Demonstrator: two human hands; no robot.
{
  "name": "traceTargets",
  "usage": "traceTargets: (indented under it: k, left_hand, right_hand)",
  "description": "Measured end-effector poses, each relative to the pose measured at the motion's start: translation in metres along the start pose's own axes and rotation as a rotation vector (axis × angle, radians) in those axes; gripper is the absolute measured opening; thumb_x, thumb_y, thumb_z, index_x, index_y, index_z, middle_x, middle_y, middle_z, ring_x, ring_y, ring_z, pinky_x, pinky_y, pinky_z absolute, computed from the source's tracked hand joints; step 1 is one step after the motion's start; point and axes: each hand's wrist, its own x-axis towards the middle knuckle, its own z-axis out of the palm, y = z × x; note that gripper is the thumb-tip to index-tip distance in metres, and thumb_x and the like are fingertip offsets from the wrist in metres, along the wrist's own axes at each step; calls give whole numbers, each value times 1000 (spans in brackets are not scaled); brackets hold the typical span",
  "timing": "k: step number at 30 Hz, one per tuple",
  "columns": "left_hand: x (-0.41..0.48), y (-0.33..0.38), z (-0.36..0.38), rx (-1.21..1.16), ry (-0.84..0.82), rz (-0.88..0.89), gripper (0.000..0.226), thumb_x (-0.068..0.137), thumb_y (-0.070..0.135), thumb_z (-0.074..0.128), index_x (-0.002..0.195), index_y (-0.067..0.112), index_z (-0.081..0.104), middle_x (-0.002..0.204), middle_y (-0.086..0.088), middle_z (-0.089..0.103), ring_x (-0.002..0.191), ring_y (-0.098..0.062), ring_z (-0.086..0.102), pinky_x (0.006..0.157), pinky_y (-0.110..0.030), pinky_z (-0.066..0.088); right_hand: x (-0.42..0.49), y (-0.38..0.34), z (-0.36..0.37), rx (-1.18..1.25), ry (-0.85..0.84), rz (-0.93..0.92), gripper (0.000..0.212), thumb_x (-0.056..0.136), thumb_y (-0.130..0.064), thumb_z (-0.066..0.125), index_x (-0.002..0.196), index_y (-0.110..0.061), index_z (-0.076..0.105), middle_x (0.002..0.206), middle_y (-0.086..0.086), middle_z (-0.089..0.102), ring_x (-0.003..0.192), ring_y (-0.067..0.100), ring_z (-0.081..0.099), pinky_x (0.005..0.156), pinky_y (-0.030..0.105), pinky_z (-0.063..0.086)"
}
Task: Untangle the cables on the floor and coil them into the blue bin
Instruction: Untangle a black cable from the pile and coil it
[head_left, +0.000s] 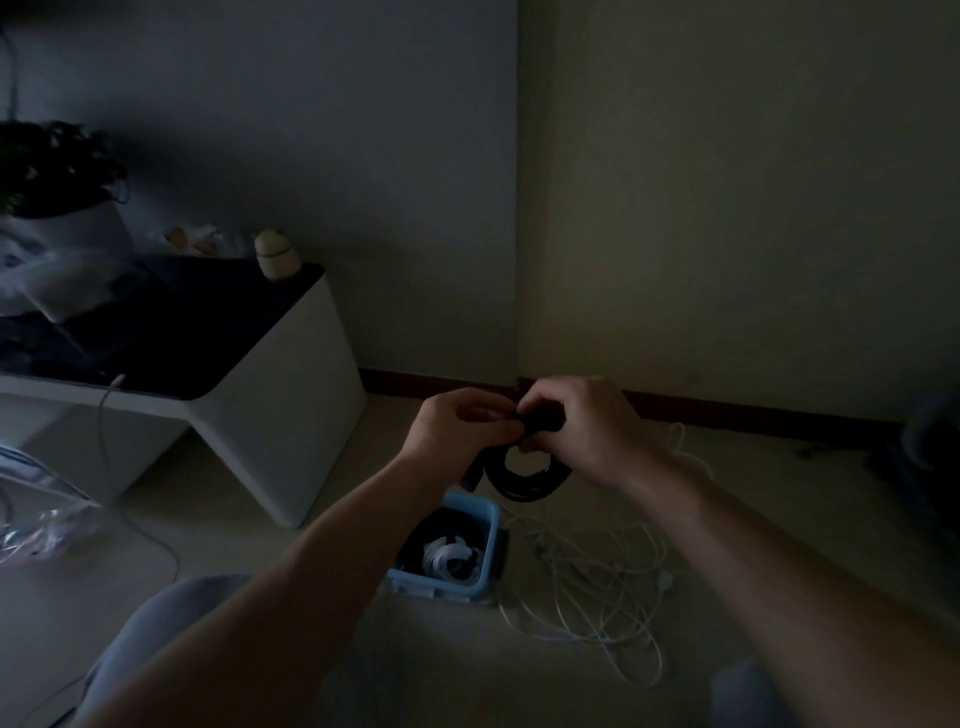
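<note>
Forearms reach out over a grey knee (156, 639) and meet above the floor (260, 649). Left hand (460, 423) and right hand (587, 423) both curl onto the top of a black coil (524, 480), fingertips close together there, while the loop hangs free beneath them. In this dim light I cannot tell whether they are tucking in an end or only pinching the turns together.

Under the left hand, just below the hanging loop, stands the blue bin (434, 586), open at the top, with 1 white coil (449, 556) lying inside. Under the right hand, just beside the bin, a white tangle (597, 577) sprawls loose on the floor.

The black coil looks thick, light and springy. It would likely unwind if the grip eased, so the safe hold is across all its turns at 1 spot, the top where both hands are now. The white cable looks thin and limp, and would probably snag on itself. It seems better taken by an end than from the middle of the heap.

The bin mouth looks little wider than the black coil, and the white coil fills part of it, so the rim is the edge likeliest to catch. Left of the left hand, the white counter (291, 415) stands well apart. Beyond both hands the wall is near. Right of the right hand the floor offers the most room.
</note>
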Motion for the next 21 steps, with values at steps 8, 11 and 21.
traceTargets:
  k: [8, 11, 21]
  left_hand:
    - [-7, -18, -40, -226, 35, -123, 18, 79, 5, 79, 95, 2, 69, 91, -18, 72, 76, -26, 68, 67, -30, 55]
    - [-10, -17, -50, -330, 52, -147, 18, 85, 4, 71, 99, -7, 70, 91, -24, 71, 78, -30, 67, 76, -37, 55]
    - [4, -30, -60, -148, 121, -258, 19, 91, 25, 63, 80, 17, 77, 78, -9, 73, 65, -18, 65, 60, -27, 50]
  right_hand:
    - [6, -25, 33, -64, -20, -131, 28, 71, -23, 86, 95, -21, 73, 95, -4, 72, 88, 18, 68, 75, 40, 55]
    - [12, -30, 40, -48, -12, -106, 26, 71, -25, 86, 94, -23, 73, 92, -7, 73, 84, 13, 68, 73, 36, 56]
    - [30, -27, 72, 12, 1, 69, 20, 73, -25, 83, 89, -26, 72, 81, -11, 69, 73, 4, 65, 62, 26, 53]
